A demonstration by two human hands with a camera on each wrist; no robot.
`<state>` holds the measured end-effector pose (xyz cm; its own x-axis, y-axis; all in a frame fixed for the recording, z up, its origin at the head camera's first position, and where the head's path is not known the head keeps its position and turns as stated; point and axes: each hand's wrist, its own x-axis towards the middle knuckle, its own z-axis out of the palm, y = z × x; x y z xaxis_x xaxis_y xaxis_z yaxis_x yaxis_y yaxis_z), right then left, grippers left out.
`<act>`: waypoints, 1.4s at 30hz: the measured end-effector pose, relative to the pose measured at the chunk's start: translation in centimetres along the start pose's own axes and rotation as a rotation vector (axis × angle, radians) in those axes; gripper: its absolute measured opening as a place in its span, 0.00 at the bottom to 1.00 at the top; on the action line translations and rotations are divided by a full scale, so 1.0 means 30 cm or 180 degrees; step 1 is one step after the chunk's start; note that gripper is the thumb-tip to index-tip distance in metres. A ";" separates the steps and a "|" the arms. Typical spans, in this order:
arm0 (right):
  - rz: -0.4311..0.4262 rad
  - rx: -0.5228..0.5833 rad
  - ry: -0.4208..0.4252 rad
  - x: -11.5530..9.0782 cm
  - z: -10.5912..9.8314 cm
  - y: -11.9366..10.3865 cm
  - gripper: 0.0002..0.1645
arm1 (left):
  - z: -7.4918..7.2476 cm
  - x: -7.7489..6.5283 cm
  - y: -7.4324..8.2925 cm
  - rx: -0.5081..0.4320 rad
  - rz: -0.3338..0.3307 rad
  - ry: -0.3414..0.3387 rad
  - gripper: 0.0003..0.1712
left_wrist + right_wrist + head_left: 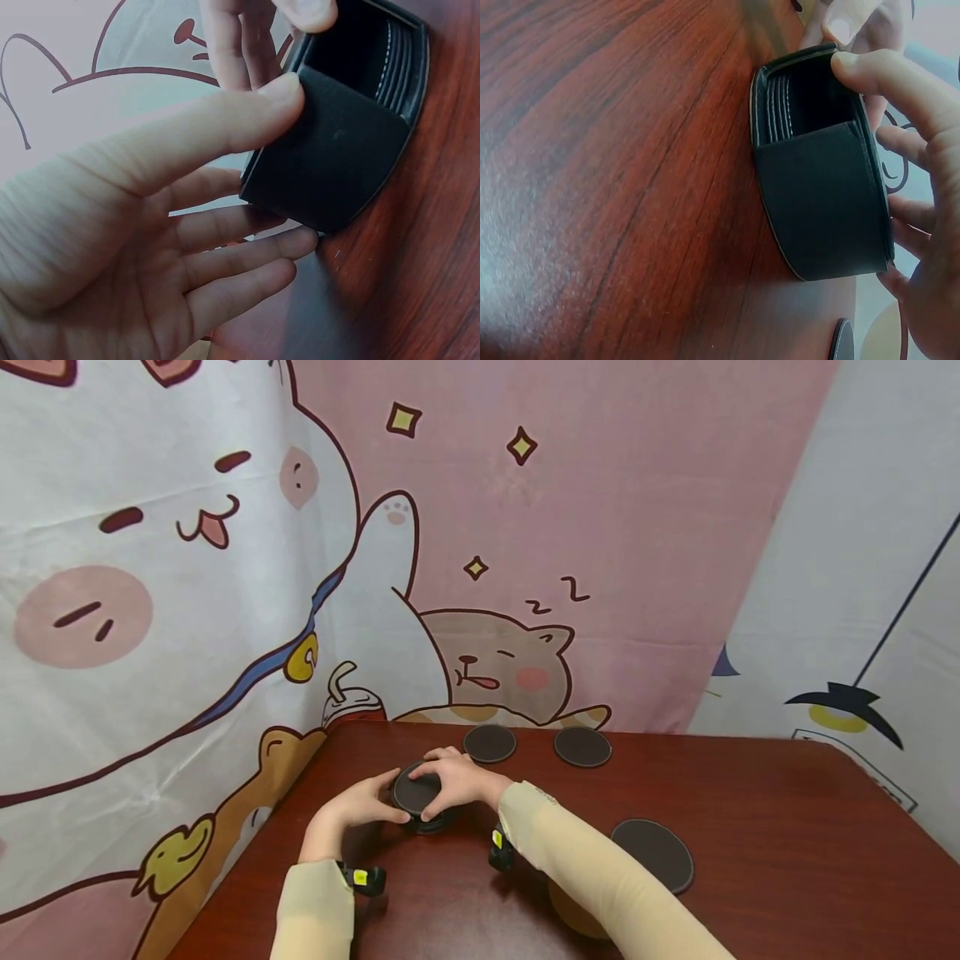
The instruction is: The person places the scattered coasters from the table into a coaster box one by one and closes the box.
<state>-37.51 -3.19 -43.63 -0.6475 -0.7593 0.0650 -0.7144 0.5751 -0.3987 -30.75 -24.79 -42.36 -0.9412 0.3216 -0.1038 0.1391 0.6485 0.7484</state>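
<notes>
A round black coaster holder (pixel 417 795) stands on the table between both hands. Through the open slot in its side, a few stitched black coasters (pixel 778 109) show lying in the bottom. My left hand (pixel 352 804) grips its left side, thumb at the front of the top rim and forefinger behind. From the right, my right hand (pixel 459 781) holds the top edge, its thumb close to the left thumb and a finger over the top. In the left wrist view, the other left fingers (pixel 247 259) spread along the holder's far side.
Two dark round coasters (pixel 490 743) lie behind the holder near the back edge. Another dark coaster (pixel 652 853) lies at the right, beyond the right sleeve. A tan disc (pixel 572 912) is partly covered by that forearm. A cartoon cloth (pixel 600 527) hangs behind the reddish table (pixel 780 835).
</notes>
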 end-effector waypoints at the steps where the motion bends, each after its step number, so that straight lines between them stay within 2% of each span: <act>1: 0.0001 0.0013 -0.0006 -0.001 0.000 0.002 0.41 | 0.000 0.000 0.000 0.0000 -0.0008 0.0000 0.51; 11: 0.0054 0.0159 -0.0045 -0.018 -0.021 0.021 0.45 | 0.003 0.004 -0.001 0.0081 -0.0102 0.0035 0.53; 18: 0.0151 0.0352 0.0110 -0.055 -0.090 0.074 0.45 | 0.008 0.007 -0.002 0.0056 -0.0057 0.0052 0.54; 24: 0.0291 0.0414 0.0391 -0.114 -0.159 0.160 0.44 | 0.015 -0.001 -0.002 0.0109 -0.0004 0.0061 0.55; 31: 0.0431 0.0706 0.0752 -0.192 -0.230 0.274 0.45 | 0.010 -0.011 -0.007 0.0111 0.0052 0.0070 0.55; 38: 0.0623 0.0703 0.1085 -0.304 -0.257 0.412 0.48 | 0.014 -0.014 -0.003 0.0071 0.0032 0.0074 0.54; 42: 0.0794 0.0836 0.1340 -0.378 -0.265 0.489 0.48 | 0.015 -0.013 -0.001 0.0050 0.0051 0.0034 0.55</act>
<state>-42.76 16.27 -42.93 -0.8772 -0.3916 0.2778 -0.4705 0.5857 -0.6600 -30.26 -24.62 -42.62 -0.9419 0.3249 -0.0848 0.1590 0.6541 0.7395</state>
